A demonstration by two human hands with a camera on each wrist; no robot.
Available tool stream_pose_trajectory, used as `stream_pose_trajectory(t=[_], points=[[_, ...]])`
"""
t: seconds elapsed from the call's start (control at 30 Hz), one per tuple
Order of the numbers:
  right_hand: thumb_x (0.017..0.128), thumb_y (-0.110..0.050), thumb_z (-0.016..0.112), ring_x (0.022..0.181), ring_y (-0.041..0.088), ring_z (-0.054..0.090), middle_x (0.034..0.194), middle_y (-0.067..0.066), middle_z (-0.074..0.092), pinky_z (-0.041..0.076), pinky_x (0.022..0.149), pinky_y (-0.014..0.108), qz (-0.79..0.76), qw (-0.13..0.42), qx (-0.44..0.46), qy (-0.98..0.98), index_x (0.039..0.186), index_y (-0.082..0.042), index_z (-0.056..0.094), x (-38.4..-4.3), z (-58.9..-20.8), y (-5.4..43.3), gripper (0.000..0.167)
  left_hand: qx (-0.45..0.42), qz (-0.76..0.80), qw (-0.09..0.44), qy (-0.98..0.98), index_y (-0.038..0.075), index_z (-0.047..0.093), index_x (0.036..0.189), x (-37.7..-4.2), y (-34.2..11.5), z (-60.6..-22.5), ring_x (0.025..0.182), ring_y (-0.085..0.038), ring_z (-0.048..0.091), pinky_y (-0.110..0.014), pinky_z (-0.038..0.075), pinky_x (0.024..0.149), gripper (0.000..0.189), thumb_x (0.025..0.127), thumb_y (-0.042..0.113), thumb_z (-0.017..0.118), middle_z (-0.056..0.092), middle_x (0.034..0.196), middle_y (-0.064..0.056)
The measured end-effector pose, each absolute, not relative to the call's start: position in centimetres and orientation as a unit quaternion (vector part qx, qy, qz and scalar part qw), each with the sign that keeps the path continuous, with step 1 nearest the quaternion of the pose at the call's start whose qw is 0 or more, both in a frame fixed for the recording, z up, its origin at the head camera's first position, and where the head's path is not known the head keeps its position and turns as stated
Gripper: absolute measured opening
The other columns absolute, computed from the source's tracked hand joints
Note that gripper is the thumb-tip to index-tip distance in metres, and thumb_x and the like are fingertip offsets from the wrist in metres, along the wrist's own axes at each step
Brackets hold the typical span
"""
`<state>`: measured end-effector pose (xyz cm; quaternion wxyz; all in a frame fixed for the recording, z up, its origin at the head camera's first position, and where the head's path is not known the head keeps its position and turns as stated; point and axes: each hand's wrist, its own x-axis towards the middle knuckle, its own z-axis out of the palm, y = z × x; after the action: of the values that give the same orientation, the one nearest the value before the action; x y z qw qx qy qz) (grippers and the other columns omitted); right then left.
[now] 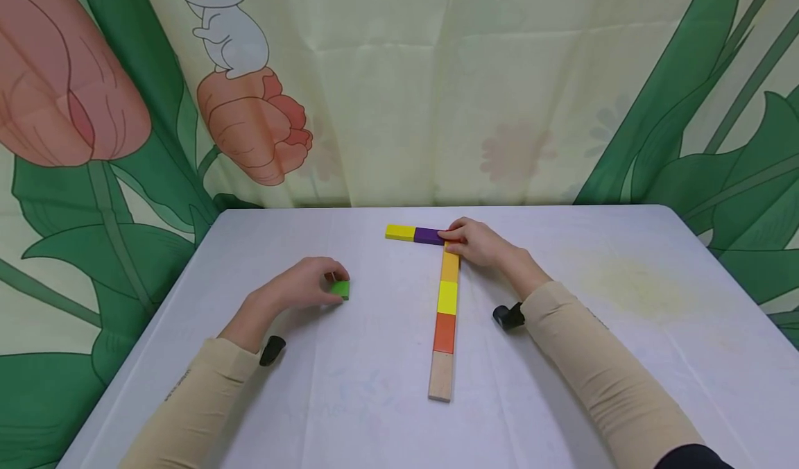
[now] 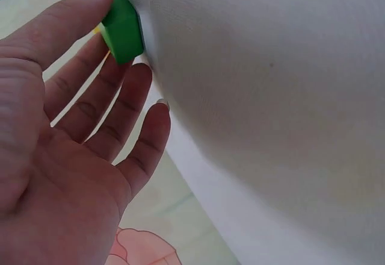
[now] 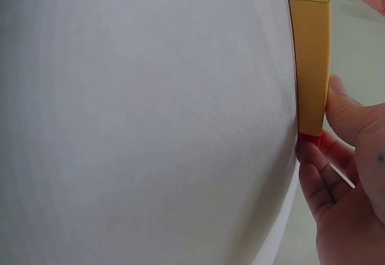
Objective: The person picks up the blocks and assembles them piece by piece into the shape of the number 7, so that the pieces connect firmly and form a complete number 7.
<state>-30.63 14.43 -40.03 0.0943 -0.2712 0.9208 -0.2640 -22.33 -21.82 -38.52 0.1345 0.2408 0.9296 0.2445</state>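
My left hand (image 1: 302, 285) pinches a small green block (image 1: 340, 290) between thumb and fingers, low over the left part of the table. The left wrist view shows the thumb on one face of this block. At the far end of a column of blocks, my right hand (image 1: 482, 244) holds a red block (image 3: 310, 139), mostly covered by its fingers. Its thumb lies along the light orange block (image 1: 450, 266). Toward me follow a yellow block (image 1: 447, 297), an orange-red block (image 1: 444, 333) and a plain wooden block (image 1: 440, 377). Leftward from the red one run a purple block (image 1: 428, 236) and another yellow block (image 1: 399, 232).
A white cloth covers the table (image 1: 362, 399), with a yellowish stain (image 1: 637, 285) on the right. Behind its far edge hangs a printed curtain (image 1: 399, 108) with a rabbit, a carrot and plants. A dark camera sits at each wrist.
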Motion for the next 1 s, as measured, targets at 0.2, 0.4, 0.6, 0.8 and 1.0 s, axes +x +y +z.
stream_pose_trajectory(t=[0.2,0.4,0.6,0.8,1.0], points=[[0.099,-0.011,0.066,0.12,0.038,0.052,0.133,0.022,0.053,0.043,0.106,0.048,-0.264,0.092,-0.273,0.921,0.139,-0.004,0.058,-30.6,-40.0,14.5,0.042,0.241,0.242,0.128,0.931,0.005,0.07,0.113,-22.6,-21.6,-38.6,0.096,-0.019,0.059,-0.036,0.051,0.088,0.032,0.084,0.008,0.081,0.066,0.103,0.001],[0.099,-0.01,0.065,0.121,0.038,0.052,0.133,0.022,0.053,0.043,0.106,0.048,-0.263,0.091,-0.276,0.92,0.139,-0.003,0.058,-30.5,-40.0,14.5,0.042,0.236,0.243,0.126,0.932,0.004,0.07,0.114,-23.3,-21.3,-38.5,0.097,-0.019,0.059,-0.035,0.051,0.087,0.031,0.084,0.008,0.08,0.066,0.103,0.0],[0.099,-0.011,0.065,0.122,0.038,0.051,0.134,0.022,0.053,0.042,0.106,0.047,-0.26,0.095,-0.269,0.923,0.14,-0.005,0.058,-30.6,-40.1,14.5,0.042,0.241,0.241,0.115,0.933,0.002,0.07,0.115,-24.6,-20.9,-38.5,0.099,-0.022,0.06,-0.039,0.05,0.09,0.031,0.085,0.007,0.079,0.067,0.104,-0.002],[0.099,-0.012,0.065,0.122,0.037,0.05,0.135,0.021,0.052,0.042,0.107,0.047,-0.261,0.102,-0.263,0.923,0.141,-0.006,0.057,-30.8,-40.1,14.5,0.043,0.233,0.24,0.105,0.937,0.001,0.07,0.117,-26.3,-20.5,-38.5,0.102,-0.024,0.059,-0.039,0.049,0.093,0.032,0.086,0.006,0.077,0.067,0.106,-0.005],[0.1,-0.013,0.065,0.123,0.037,0.05,0.135,0.021,0.052,0.042,0.106,0.047,-0.262,0.106,-0.262,0.923,0.141,-0.006,0.057,-30.8,-40.1,14.4,0.043,0.227,0.23,0.095,0.942,-0.002,0.069,0.118,-27.8,-20.1,-38.6,0.104,-0.027,0.059,-0.04,0.048,0.096,0.033,0.087,0.003,0.076,0.067,0.11,-0.009]])
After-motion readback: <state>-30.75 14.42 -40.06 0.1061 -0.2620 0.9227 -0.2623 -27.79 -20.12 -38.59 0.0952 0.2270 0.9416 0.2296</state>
